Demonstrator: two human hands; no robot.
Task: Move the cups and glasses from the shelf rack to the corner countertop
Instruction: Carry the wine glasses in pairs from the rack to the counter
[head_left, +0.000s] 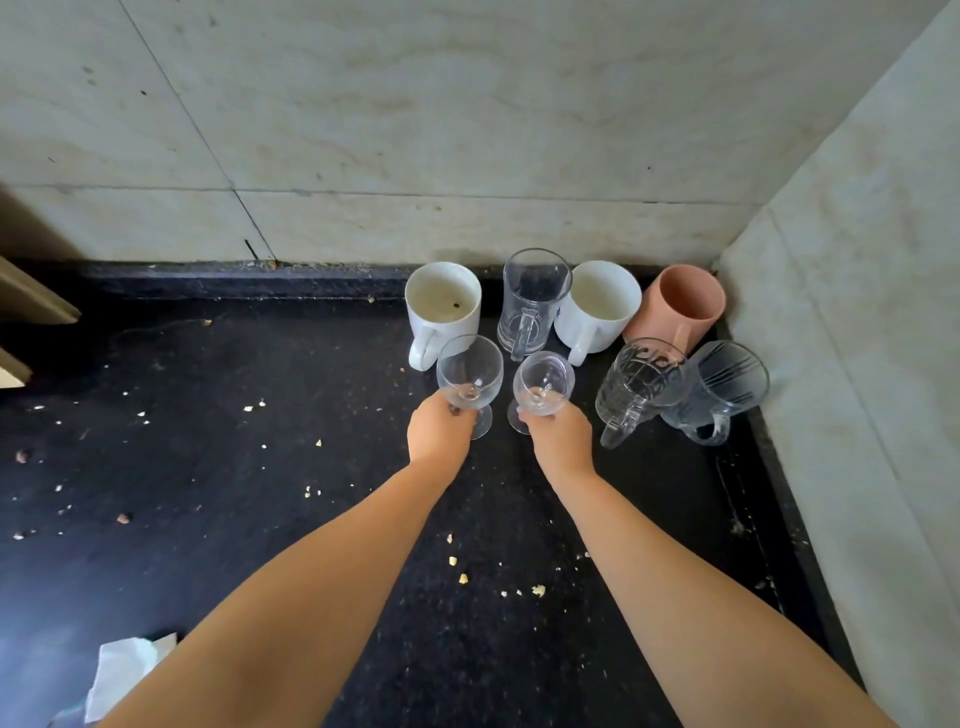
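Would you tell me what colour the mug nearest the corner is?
The corner mug is a salmon pink, clearest in the head view.

Two clear stemmed glasses are standing upright side by side on the dark tabletop, the left stemmed glass just beside the right stemmed glass, their feet seemingly touching the surface. Behind them, along the wall, a row is sitting: a white mug, a tall clear handled glass, a second white mug and a pink cup in the corner. A patterned glass mug and a striped glass mug are touching each other at the right.
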